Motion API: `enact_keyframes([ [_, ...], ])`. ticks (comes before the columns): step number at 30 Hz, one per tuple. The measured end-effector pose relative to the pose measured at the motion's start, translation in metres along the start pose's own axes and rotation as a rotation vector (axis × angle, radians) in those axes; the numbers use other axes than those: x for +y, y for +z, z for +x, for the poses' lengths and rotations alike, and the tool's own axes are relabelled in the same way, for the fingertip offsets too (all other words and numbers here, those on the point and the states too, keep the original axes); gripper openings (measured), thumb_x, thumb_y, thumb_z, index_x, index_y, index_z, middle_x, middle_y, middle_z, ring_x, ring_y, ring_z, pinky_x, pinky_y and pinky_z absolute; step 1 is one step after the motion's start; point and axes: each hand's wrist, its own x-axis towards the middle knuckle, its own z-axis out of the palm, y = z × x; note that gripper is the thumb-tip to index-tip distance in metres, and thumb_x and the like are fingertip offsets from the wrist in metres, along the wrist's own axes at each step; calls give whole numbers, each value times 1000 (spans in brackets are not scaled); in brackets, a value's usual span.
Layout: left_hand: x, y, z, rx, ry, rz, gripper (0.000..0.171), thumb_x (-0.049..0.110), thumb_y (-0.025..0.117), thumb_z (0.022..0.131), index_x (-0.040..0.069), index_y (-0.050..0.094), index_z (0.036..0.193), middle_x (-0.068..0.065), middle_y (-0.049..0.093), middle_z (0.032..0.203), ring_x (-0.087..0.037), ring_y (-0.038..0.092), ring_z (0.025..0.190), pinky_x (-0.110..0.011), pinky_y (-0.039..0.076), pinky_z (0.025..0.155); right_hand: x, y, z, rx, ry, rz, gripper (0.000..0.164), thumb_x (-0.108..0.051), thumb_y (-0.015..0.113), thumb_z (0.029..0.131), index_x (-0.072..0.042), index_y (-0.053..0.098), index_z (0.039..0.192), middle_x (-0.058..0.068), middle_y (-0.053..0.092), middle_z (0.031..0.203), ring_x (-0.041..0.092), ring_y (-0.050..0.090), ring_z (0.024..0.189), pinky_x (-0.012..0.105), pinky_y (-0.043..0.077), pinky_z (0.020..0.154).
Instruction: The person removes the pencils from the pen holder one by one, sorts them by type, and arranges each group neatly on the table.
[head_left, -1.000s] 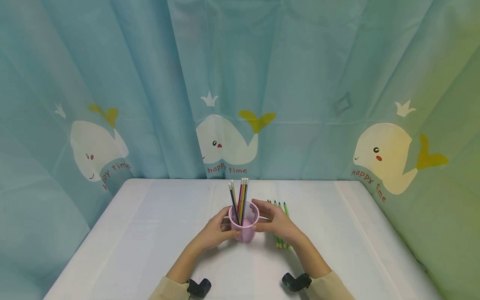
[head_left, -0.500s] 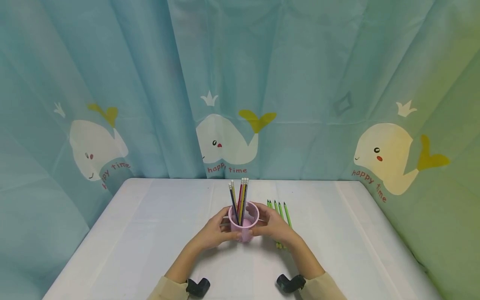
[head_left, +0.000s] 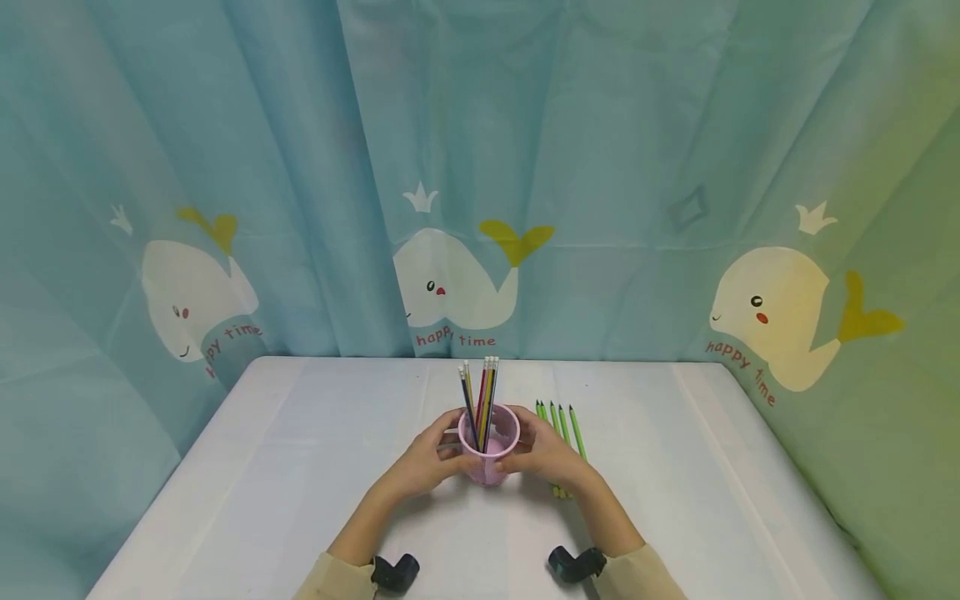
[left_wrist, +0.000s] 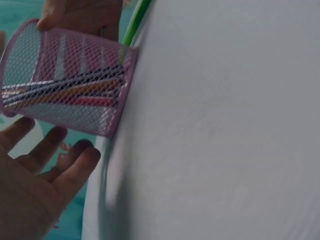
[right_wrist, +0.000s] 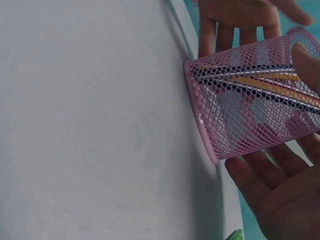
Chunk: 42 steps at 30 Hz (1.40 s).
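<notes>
A pink mesh pencil cup (head_left: 487, 475) stands upright on the table, with several striped pencils (head_left: 488, 392) leaning inside, eraser ends up. From the right, my right hand (head_left: 551, 458) holds the cup. The right wrist view shows its thumb (right_wrist: 306, 65) on the near side and its fingers behind the mesh. My left hand (head_left: 418, 468) is curved beside the cup's left side. Its fingers (left_wrist: 80, 162) are spread at the mesh with small gaps in the left wrist view, and its blurred thumb stands off the cup in the right wrist view.
Several green pencils (head_left: 577, 432) lie side by side on the table right of the cup, dark tips pointing away, partly hidden by my right hand. The white table (head_left: 315, 467) ends at a blue-green curtain (head_left: 615, 167) printed with whales.
My right hand has moved left and closed in on the cup, uncovering more of the green pencils. The left thumb has shifted slightly off the cup's front. The cup stays in place.
</notes>
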Motion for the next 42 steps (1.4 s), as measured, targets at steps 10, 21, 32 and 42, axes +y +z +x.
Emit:
enact_keyframes([
  [10, 15, -5, 3, 320, 8, 5, 45, 28, 68, 96, 11, 56, 136, -13, 59, 136, -30, 60, 123, -43, 55, 100, 0, 2, -2, 48, 17, -20, 84, -3, 86, 73, -5, 45, 145, 19, 54, 143, 40, 50, 133, 49, 45, 110],
  [21, 26, 5, 24, 487, -54, 11, 33, 28, 76, 89, 10, 67, 114, -8, 67, 121, -29, 65, 114, -40, 60, 91, 0, 2, -3, 50, 10, -14, 82, -4, 85, 74, -5, 45, 145, 19, 54, 143, 41, 50, 132, 51, 45, 110],
  [32, 31, 8, 25, 524, -14, 4, 17, 20, 75, 90, 7, 66, 98, -8, 69, 107, -27, 66, 109, -34, 60, 90, -2, 4, -1, 65, 18, -9, 84, -2, 86, 73, -4, 44, 145, 20, 53, 143, 42, 49, 133, 51, 44, 111],
  [42, 44, 0, 12, 529, 69, -138, 19, 15, 69, 95, 0, 64, 106, -15, 68, 116, -19, 64, 104, -24, 58, 87, -1, 5, 0, 67, 24, -8, 84, -1, 86, 72, -3, 45, 145, 20, 54, 142, 42, 51, 131, 49, 46, 109],
])
